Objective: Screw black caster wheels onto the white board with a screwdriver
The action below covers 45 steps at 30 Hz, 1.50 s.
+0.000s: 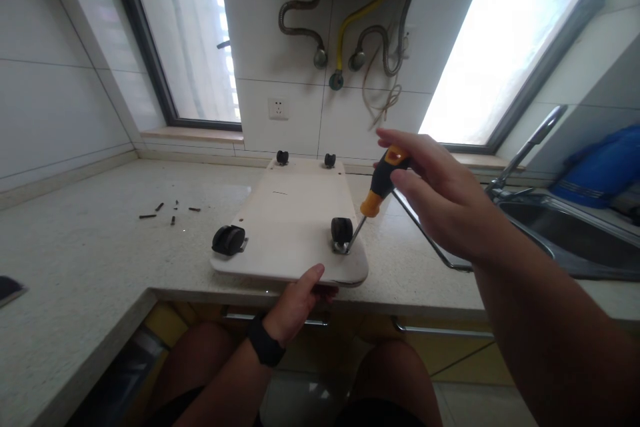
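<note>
A white board with rounded corners lies on the counter, black caster wheels upward. Two casters are at its near end, a left caster and a right caster; two smaller-looking ones stand at the far end. My left hand grips the board's near edge, thumb on top and fingers underneath. In my right hand is a screwdriver with a black and orange handle, held between thumb and fingers. Its shaft slants down to the metal plate of the near right caster. The tip's exact seat is too small to tell.
Several small dark screws or bits lie on the counter to the left. A steel sink with a tap is at the right. Hoses and a yellow pipe run down the wall behind. Drawer handles line the counter front.
</note>
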{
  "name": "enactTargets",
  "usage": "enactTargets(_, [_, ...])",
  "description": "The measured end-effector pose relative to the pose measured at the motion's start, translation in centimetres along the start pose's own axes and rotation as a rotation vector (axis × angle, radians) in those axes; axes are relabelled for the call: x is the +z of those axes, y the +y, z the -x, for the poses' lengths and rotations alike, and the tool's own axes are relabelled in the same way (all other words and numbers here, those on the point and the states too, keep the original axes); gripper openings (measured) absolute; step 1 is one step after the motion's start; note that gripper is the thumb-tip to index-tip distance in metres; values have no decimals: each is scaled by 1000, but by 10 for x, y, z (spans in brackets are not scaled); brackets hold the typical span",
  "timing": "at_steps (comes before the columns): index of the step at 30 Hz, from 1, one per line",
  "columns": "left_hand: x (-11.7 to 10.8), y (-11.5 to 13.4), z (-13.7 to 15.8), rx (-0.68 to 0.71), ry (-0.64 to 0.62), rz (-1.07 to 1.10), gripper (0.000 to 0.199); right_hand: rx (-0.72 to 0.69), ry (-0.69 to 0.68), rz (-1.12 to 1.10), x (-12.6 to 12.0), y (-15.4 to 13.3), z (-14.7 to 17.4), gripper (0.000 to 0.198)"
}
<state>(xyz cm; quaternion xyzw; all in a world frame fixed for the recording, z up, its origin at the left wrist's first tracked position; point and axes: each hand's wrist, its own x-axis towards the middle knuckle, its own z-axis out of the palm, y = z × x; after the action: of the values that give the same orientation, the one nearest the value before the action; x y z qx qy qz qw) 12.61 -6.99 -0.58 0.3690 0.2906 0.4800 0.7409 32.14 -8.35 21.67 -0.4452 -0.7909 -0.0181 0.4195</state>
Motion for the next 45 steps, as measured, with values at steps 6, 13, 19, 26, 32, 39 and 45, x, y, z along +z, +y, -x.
enactTargets(6, [1,-1,-1,-4,-2,0,57,40,14,-36,2,-4,-7,48])
enactTargets(13, [2,0,-1,3,-3,-6,57,126,-29,-30,-2,-5,-10,50])
enactTargets(19, [3,0,-1,3,7,10,55,185,-52,-14,-5,-1,-12,52])
enactTargets(26, [3,-3,-1,1,25,2,54,169,125,212,1,-4,-13,49])
enactTargets(32, [4,0,-1,-7,13,-11,61,74,-121,-23,-14,-12,-12,51])
enactTargets(39, [5,0,-4,2,-9,-35,61,80,-17,146,-9,-11,-18,38])
enactTargets(45, [2,-2,-5,3,-9,-44,59,96,75,368,-3,-7,-27,38])
